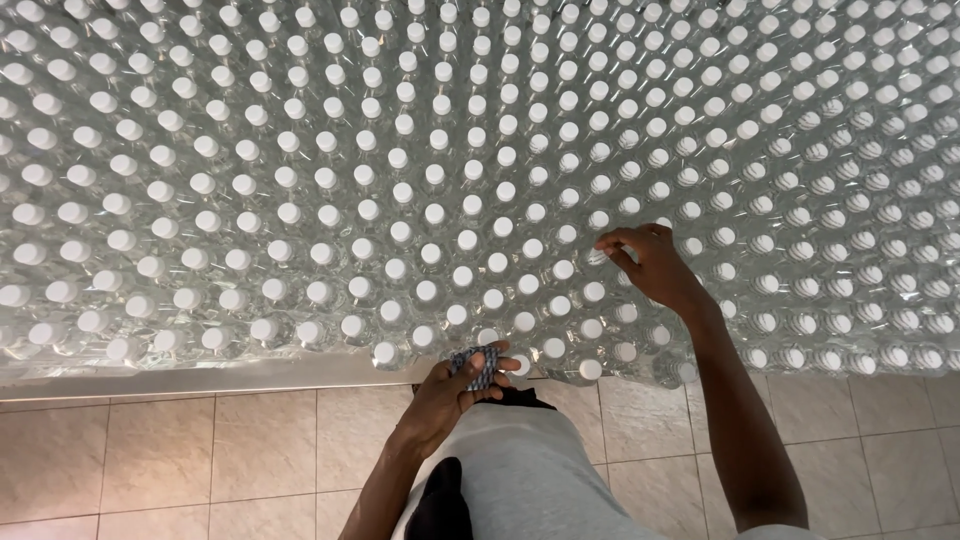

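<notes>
Far left to far right: capped clear bottles (300, 200) pack the whole surface, caps nearly touching; bare tiled floor (150, 460) lies near me. My left hand (455, 390) at the near edge grips a small stack of labels (476, 366). My right hand (650, 262) pinches one bottle cap (598, 256).

The bottles (420, 200) are of clear, glossy plastic with smooth, matt white plastic caps (398, 158), and shiny transparent film wraps them. The left hand (455, 390) holds a small stack of labels (476, 366), which look like thin printed paper or foil. The floor tiles (160, 450) are beige, smooth and slightly glossy. The shirt (530, 470) is grey matt cloth.
</notes>
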